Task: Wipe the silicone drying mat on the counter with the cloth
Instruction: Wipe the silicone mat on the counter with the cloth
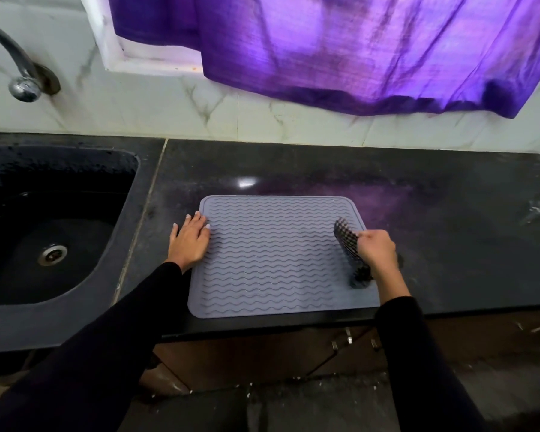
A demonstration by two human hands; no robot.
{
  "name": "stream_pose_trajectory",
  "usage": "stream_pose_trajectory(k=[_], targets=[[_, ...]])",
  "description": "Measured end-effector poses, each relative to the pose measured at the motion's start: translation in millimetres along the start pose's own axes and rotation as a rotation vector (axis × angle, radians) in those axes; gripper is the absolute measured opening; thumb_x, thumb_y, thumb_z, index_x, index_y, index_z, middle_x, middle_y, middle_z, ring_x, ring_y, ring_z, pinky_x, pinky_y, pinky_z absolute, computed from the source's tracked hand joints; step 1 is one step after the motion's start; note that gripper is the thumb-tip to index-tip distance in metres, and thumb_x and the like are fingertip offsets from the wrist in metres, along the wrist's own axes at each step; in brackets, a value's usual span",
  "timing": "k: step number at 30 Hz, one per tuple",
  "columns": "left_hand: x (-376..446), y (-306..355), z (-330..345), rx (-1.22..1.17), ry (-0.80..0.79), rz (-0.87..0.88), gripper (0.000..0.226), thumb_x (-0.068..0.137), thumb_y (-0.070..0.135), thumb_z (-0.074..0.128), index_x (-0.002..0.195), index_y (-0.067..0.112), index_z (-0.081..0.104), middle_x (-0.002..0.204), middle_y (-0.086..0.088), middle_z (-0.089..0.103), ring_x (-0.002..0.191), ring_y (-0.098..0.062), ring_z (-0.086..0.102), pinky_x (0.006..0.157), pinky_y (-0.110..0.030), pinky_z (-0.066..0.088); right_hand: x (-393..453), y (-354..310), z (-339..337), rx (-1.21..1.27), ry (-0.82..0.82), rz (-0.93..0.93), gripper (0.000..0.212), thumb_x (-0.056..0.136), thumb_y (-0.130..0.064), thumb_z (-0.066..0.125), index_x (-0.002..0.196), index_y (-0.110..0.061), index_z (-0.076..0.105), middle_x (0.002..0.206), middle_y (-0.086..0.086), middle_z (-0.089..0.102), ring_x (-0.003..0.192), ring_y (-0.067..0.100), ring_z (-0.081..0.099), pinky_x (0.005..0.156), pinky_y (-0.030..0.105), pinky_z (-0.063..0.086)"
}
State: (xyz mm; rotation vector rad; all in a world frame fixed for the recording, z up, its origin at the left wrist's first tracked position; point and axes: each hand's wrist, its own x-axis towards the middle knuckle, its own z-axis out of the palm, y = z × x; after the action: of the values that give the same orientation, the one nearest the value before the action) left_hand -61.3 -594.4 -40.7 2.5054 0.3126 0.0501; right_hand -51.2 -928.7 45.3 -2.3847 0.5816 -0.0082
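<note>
The grey drying mat (278, 257) lies on the black counter (449, 213) right of the sink (53, 226). The right hand (376, 247) grips the checked cloth (351, 254) at its right edge; the left hand (190, 241) presses flat. Wiping seems underway; next, a leftward sweep.

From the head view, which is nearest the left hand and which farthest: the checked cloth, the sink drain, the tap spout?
1. Sink drain: left of the left hand, in the sink.
2. Checked cloth: right, across the mat, gripped by the right hand.
3. Tap spout: far upper left, on the wall.
</note>
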Motion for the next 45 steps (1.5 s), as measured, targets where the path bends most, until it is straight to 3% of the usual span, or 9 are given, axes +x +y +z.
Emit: stream_pose_trajectory(k=[3,7,11,17,24,29,35,41,45], targets=[[-7.4,0.0,-4.1,-0.039,0.046,0.006,0.045,0.1,0.022,0.029,0.143,0.007,0.032,0.154,-0.011,0.022,0.144,-0.024,0.012,0.116,-0.044,0.004,-27.7,-34.0,39.6,0.048,-0.031,-0.24,0.04,0.086,0.0,0.047,0.115,-0.017,0.066,0.113,0.012,0.068,0.105,0.028,0.061,0.083,0.028,0.045],[-25.4,-3.2,3.7,0.122,0.032,0.026,0.052,0.099,0.03,0.025,0.145,0.007,0.023,0.155,-0.01,0.016,0.144,-0.023,0.009,0.116,-0.042,0.003,-52.1,-37.8,101.8,-0.319,-0.113,-0.646,0.052,0.081,0.003,0.052,0.125,-0.025,0.058,0.134,0.006,0.055,0.128,0.022,0.045,0.115,0.033,0.024],[-33.8,-15.5,12.4,0.261,0.105,0.09,0.08,0.08,0.047,-0.005,0.146,0.009,0.02,0.155,-0.008,0.018,0.144,-0.021,0.012,0.117,-0.039,0.004,-44.2,-18.9,108.7,-0.519,-0.06,-0.779,0.054,0.086,0.0,0.052,0.132,-0.029,0.05,0.143,-0.007,0.045,0.136,0.016,0.035,0.119,0.038,0.014],[-32.2,-19.6,14.4,0.283,0.121,0.111,0.082,0.079,0.047,-0.007,0.146,0.009,0.021,0.155,-0.007,0.019,0.144,-0.021,0.013,0.117,-0.038,0.005,-20.0,-13.0,88.6,-0.499,-0.009,-0.651,0.048,0.088,-0.004,0.046,0.126,-0.031,0.056,0.135,-0.001,0.055,0.13,0.017,0.042,0.118,0.038,0.012],[-35.3,-14.2,12.9,0.262,0.131,0.09,0.064,0.088,0.035,0.009,0.146,0.011,0.022,0.155,-0.005,0.02,0.144,-0.018,0.012,0.117,-0.036,0.003,-10.7,-46.6,72.7,-0.168,0.006,-0.142,0.03,0.088,-0.016,0.048,0.109,-0.018,0.068,0.114,0.015,0.066,0.108,0.034,0.059,0.088,0.035,0.048],[-34.4,-15.0,13.4,0.252,0.128,0.084,0.051,0.098,0.029,0.02,0.146,0.012,0.021,0.156,-0.004,0.018,0.144,-0.017,0.01,0.117,-0.036,0.001,-68.9,-71.3,106.4,-0.099,-0.193,-0.479,0.047,0.085,0.003,0.046,0.116,-0.026,0.065,0.115,0.003,0.068,0.104,0.022,0.061,0.087,0.025,0.047],[-34.5,-14.8,13.4,0.245,0.133,0.087,0.05,0.099,0.029,0.023,0.146,0.013,0.022,0.155,-0.004,0.018,0.144,-0.017,0.01,0.117,-0.035,0.001,-78.6,-25.5,122.1,-0.448,-0.188,-0.932,0.066,0.079,0.008,0.051,0.136,-0.025,0.046,0.145,-0.007,0.043,0.139,0.011,0.031,0.119,0.031,0.009],[-34.8,-11.7,11.2,0.229,0.114,0.061,0.05,0.099,0.028,0.025,0.147,0.013,0.02,0.156,-0.004,0.016,0.145,-0.017,0.008,0.117,-0.035,0.0,-54.0,1.3,88.3,-0.511,-0.166,-0.786,0.063,0.079,0.004,0.051,0.133,-0.026,0.05,0.143,-0.005,0.046,0.136,0.016,0.038,0.116,0.031,0.018],[-32.5,-10.4,3.4,0.173,-0.001,0.029,0.052,0.099,0.028,0.027,0.148,0.014,0.013,0.158,-0.004,0.007,0.145,-0.018,0.001,0.116,-0.036,-0.005,-37.6,-29.8,65.0,-0.267,-0.162,-0.376,0.04,0.084,-0.004,0.046,0.109,-0.024,0.069,0.11,0.013,0.069,0.101,0.031,0.061,0.084,0.033,0.048]])
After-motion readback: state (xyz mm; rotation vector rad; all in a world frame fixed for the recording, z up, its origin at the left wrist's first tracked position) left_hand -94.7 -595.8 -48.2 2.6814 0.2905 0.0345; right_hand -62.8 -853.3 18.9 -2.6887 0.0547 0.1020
